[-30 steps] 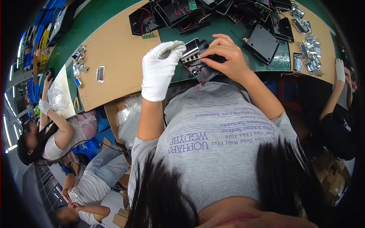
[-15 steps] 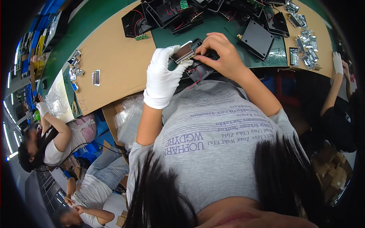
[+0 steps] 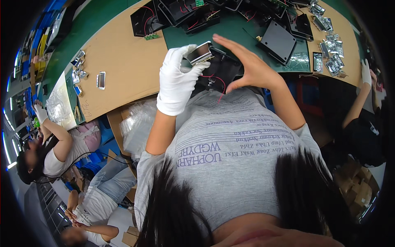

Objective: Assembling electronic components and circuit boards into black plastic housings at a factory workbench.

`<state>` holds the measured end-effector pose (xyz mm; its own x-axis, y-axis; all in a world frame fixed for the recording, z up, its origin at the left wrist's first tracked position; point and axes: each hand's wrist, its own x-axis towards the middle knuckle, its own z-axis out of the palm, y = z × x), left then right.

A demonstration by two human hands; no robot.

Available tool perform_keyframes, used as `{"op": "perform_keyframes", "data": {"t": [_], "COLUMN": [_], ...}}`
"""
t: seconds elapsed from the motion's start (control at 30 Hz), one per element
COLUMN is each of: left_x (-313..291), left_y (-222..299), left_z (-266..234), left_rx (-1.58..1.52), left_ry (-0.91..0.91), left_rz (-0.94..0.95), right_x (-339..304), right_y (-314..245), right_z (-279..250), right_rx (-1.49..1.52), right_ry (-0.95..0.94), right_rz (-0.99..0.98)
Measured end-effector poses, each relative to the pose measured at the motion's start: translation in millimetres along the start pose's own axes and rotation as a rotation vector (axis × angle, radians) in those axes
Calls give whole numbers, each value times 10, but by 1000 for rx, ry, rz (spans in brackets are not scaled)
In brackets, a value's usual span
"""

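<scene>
My left hand (image 3: 177, 82), in a white glove, is closed on a shiny silver-framed module with a dark, screen-like face (image 3: 200, 53). Just right of that module and below it is a black plastic housing (image 3: 224, 68), tilted near the table's front edge. Red wires (image 3: 218, 79) loop out of the housing toward me. Bare and spread wide, my right hand (image 3: 257, 68) has its thumb and fingers apart around the housing's right side; whether it touches the housing I cannot tell. What supports the housing is hidden.
Black housings (image 3: 181, 14) with wires and small green boards crowd the far side. A flat black box (image 3: 278, 42) lies right of centre. Silver modules cluster at right (image 3: 334, 47) and left (image 3: 78, 74); one (image 3: 101, 80) lies alone on the brown board. Other people sit left and right.
My right hand has let go of the module's edge and opened, moving right. More of the black housing and its red wires now shows. My left hand keeps its hold.
</scene>
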<state>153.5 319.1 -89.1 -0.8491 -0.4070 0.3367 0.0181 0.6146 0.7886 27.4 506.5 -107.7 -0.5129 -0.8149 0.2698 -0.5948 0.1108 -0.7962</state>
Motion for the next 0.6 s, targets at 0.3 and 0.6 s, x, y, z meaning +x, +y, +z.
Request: {"op": "perform_keyframes", "data": {"t": [0.3, 0.6], "left_x": [-78, -37], "left_y": [28, -18], "left_z": [53, 0], "left_rx": [193, 66], "left_ry": [2, 22], "left_rz": [-8, -33], "right_x": [-116, -90], "right_y": [-102, -109], "right_z": [380, 432], "right_rx": [-213, -314], "right_ry": [53, 119], "right_rz": [103, 54]}}
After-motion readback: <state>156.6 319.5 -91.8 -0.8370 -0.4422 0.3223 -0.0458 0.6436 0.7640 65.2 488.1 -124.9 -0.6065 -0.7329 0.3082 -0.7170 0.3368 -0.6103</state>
